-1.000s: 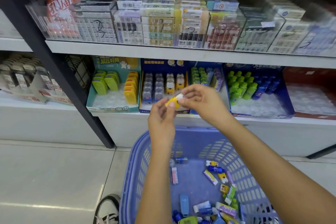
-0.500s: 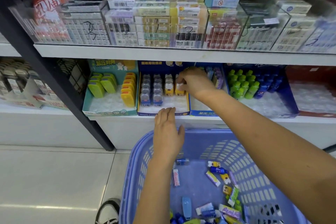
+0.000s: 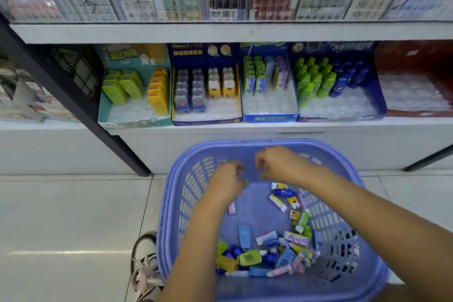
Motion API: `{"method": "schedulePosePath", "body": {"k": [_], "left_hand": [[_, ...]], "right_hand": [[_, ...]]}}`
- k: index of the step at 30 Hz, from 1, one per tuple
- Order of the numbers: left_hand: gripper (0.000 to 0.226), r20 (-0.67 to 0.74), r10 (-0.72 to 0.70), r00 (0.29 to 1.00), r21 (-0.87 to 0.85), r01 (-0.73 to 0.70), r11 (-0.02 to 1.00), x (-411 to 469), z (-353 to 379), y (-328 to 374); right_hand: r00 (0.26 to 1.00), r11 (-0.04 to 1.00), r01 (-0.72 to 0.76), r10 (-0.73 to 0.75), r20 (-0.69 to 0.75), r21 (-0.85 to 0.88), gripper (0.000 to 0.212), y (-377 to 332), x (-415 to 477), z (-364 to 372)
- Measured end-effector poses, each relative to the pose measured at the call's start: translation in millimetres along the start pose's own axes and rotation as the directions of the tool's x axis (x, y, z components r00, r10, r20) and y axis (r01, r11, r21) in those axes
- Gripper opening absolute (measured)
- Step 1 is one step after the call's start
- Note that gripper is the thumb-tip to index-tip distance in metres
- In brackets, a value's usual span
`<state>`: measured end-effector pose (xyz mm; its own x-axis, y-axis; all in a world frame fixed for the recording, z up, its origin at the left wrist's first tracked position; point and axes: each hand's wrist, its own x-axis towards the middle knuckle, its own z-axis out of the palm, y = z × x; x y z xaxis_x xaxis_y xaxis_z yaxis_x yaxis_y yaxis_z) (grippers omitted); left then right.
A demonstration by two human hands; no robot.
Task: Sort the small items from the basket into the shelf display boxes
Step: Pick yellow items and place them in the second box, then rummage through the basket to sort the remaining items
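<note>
**Both hands over the basket, below the lower shelf display**

Nearest the camera, a pale tiled floor (image 3: 73,216) carries a lilac slotted plastic basket (image 3: 186,203), with a sneaker (image 3: 144,262) just beside its left wall. The small items (image 3: 267,252) lie heaped in the basket's near half, a looser string of them running up its right side; among them are a light blue case (image 3: 244,238), a yellow-green block (image 3: 248,257) and a blue bottle (image 3: 283,193). Both forearms reach in over the near rim. The left hand (image 3: 228,182) and right hand (image 3: 279,163) hang knuckles-up above the far half of the basket floor, near each other but apart. The fingers of both hands are curled downward and blurred; whether they are clamped on anything cannot be told. A pink-and-white item (image 3: 231,208) shows just beside the left wrist.

Beyond the basket, the white lower shelf (image 3: 318,124) bears a row of display boxes side by side: a teal box (image 3: 134,119) with green and yellow cases, a dark blue box (image 3: 206,119) with grey and yellow figures, a blue-and-white box (image 3: 269,116) with upright packs, a wider blue box (image 3: 343,115) of green and blue bottles, and a red box (image 3: 416,61). A black upright (image 3: 73,105) slants across the left. The upper shelf (image 3: 220,32) holds clear-fronted bins of stacked cartons.
</note>
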<state>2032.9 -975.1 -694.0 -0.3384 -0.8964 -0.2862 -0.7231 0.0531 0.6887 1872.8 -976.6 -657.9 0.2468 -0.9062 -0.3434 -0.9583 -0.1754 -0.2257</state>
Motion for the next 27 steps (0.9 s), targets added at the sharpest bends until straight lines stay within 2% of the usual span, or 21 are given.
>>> {"method": "schedulePosePath", "body": {"k": [2, 4, 6, 8, 13, 15, 17, 20, 24, 27], "left_hand": [[0.047, 0.302, -0.160, 0.940, 0.237, 0.088, 0.967, -5.8, 31.4, -15.4], [0.060, 0.480, -0.282, 0.831, 0.376, 0.095, 0.922, -15.2, 60.6, -30.5], [0.074, 0.539, -0.353, 0.765, 0.482, 0.064, 0.874, -21.5, 84.0, -43.6], [0.091, 0.556, -0.373, 0.743, 0.564, -0.008, 0.826, -24.1, 101.9, -53.1], [0.094, 0.514, -0.248, 0.821, 0.694, -0.229, 0.682, -24.4, 130.4, -67.3], [0.082, 0.506, -0.199, 0.839, 0.692, -0.257, 0.675, -23.9, 138.1, -71.6], [0.071, 0.493, -0.197, 0.847, 0.689, -0.243, 0.683, -21.0, 144.4, -75.9], [0.065, 0.450, -0.236, 0.861, 0.716, -0.190, 0.671, -15.0, 144.6, -78.8], [0.073, 0.440, -0.257, 0.860, 0.688, -0.139, 0.713, -10.7, 144.8, -83.3], [0.078, 0.426, -0.258, 0.867, 0.663, -0.105, 0.742, -10.1, 147.2, -83.3]], "right_hand": [[0.954, 0.999, -0.043, 0.042, 0.298, -0.003, 0.049, 12.0, -17.3, 47.5], [0.858, 0.997, -0.062, 0.032, 0.512, 0.041, 0.080, 22.3, -25.1, 90.5], [0.803, 0.999, -0.024, 0.005, 0.596, 0.024, 0.100, 29.5, -25.7, 121.0], [0.789, 1.000, 0.021, -0.021, 0.614, 0.007, 0.108, 32.0, -24.1, 141.8], [0.789, 0.989, 0.149, -0.102, 0.606, -0.028, 0.108, 33.6, -21.5, 177.5], [0.805, 0.984, 0.175, -0.128, 0.580, -0.025, 0.106, 34.5, -19.1, 183.3], [0.809, 0.984, 0.178, -0.148, 0.569, 0.002, 0.107, 31.8, -18.2, 187.4], [0.822, 0.970, 0.229, -0.148, 0.550, -0.082, 0.102, 24.3, -18.2, 191.3], [0.818, 0.980, 0.177, -0.095, 0.567, -0.092, 0.085, 20.3, -19.6, 197.2], [0.842, 0.994, 0.108, -0.081, 0.533, -0.019, 0.059, 26.1, -17.8, 203.0]]}}
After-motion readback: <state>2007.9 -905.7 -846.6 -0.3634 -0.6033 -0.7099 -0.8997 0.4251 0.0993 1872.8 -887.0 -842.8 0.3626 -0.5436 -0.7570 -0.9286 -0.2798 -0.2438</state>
